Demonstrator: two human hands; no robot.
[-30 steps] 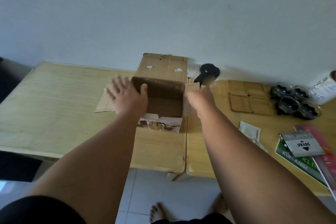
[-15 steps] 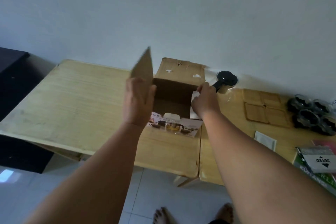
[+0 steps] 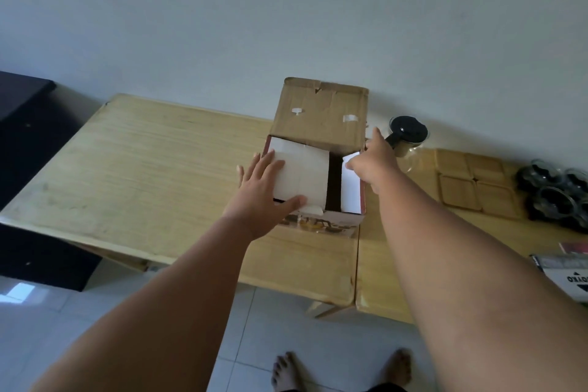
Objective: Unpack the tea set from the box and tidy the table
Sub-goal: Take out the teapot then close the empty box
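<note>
Head view: my left hand (image 3: 264, 181) lies flat, fingers straight, on the box (image 3: 318, 111) flap, mid-frame. My right hand (image 3: 370, 159) touches the other flap; I can't tell if it grips. It might bump the glass pot (image 3: 409, 132) just behind.

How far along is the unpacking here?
Mostly done, it seems: the teapot, coasters and cups are out on the table. In hand: the left hand presses the left flap of the box flat, and the right hand is on the right flap. Left: the gap between them is open, and packets lie at the table's right edge.
</note>
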